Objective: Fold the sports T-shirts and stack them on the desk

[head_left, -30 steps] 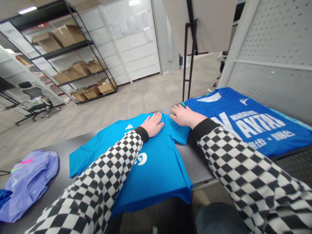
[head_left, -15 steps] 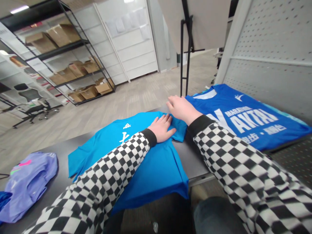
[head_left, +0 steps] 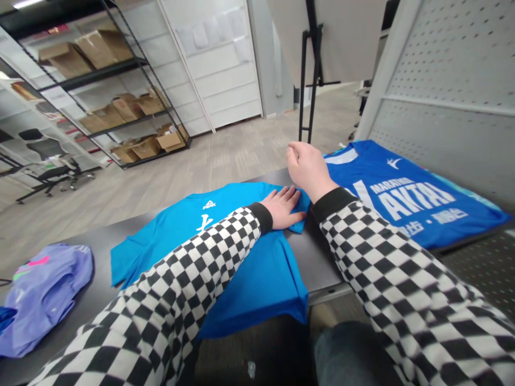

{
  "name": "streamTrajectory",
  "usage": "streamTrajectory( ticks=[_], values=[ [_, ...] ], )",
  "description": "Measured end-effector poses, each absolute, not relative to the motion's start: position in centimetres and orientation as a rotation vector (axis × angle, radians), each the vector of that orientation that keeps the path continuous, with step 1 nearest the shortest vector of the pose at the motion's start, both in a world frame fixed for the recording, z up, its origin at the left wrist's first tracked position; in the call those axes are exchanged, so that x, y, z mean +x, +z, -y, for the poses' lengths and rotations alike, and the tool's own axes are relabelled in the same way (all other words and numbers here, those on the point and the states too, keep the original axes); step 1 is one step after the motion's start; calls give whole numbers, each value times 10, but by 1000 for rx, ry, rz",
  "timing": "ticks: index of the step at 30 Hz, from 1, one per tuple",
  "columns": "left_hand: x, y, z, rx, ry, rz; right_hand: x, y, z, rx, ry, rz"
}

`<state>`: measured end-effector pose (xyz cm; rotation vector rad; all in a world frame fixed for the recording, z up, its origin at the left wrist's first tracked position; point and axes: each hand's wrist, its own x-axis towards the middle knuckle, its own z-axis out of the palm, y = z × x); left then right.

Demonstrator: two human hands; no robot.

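Across the dark-grey table [head_left: 317, 262], a bright-blue fabric T-shirt [head_left: 257, 279] overhangs the near edge; left hand [head_left: 284, 208] spread flat on it, right hand [head_left: 309, 169] curled, can't tell if empty; 1 sideways push could rumple it.

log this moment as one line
left hand: flat on light blue shirt; right hand: curled, grasp unclear; dark blue shirt: at right; lavender garment: at left

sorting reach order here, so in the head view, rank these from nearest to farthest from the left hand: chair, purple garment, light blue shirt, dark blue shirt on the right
From the left hand:
1. Light blue shirt: directly under it.
2. Dark blue shirt: to its right.
3. Purple garment: at the table's left end.
4. Chair: far left, on the floor beyond the table.
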<state>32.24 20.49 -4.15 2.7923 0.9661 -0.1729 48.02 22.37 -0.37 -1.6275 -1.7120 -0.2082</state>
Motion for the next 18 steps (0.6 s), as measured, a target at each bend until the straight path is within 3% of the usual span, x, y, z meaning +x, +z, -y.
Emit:
streamTrajectory(
  ticks=[11, 18],
  values=[
    [333, -48, -211, 2735, -66, -916, 483, -20, -241, -1343, -123, 1603],
    [225, -3, -196, 2567, 605, -1091, 472, -17, -232, -1278, -84, 1708]
  ],
)
